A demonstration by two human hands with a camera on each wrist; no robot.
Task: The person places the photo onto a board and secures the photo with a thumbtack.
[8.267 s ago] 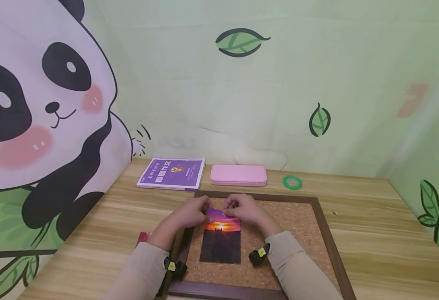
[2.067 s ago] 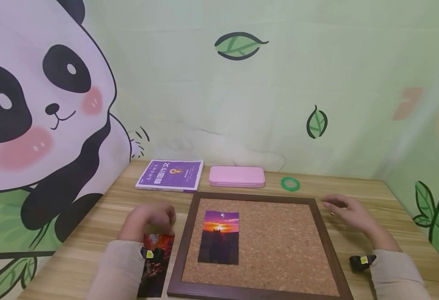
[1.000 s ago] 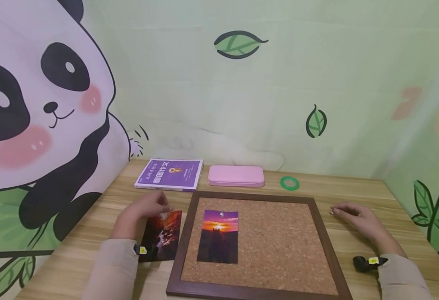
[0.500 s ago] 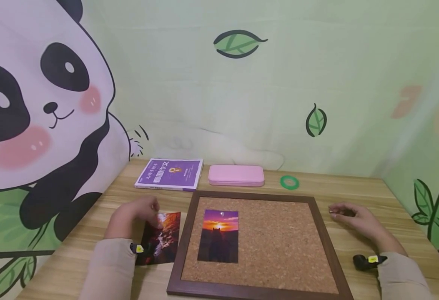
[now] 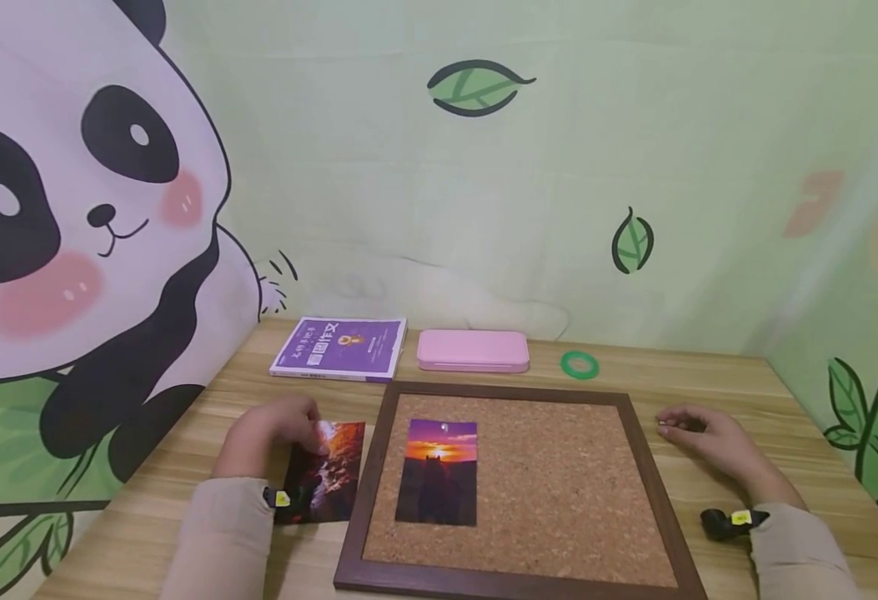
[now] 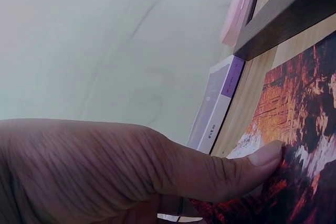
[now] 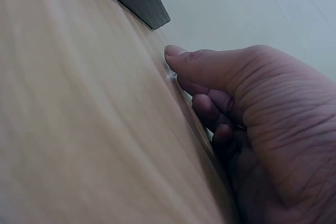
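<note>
My left hand (image 5: 281, 425) grips a photo print (image 5: 337, 475) of a red and orange scene at its upper left edge. In the left wrist view the thumb (image 6: 231, 174) lies across the picture's face, with the other fingers mostly hidden below. The print is left of a brown-framed cork board (image 5: 551, 492). On that board lies a sunset photo (image 5: 439, 475), with a small clear push pin (image 5: 444, 427) at its top. Right of the board, my right hand (image 5: 716, 442) pinches another small shiny push pin (image 7: 171, 76) between thumb and index finger, low at the table.
A purple book (image 5: 341, 348), a pink pencil case (image 5: 473, 351) and a green tape ring (image 5: 579, 365) lie along the back of the wooden table (image 5: 776, 417). Behind them stands a wall (image 5: 529, 208) printed with a panda and leaves.
Both hands have left the sunset photo, which stays on the board. The left hand has taken the red photo and moved it up beside the frame. The right hand has gone to the pin.
</note>
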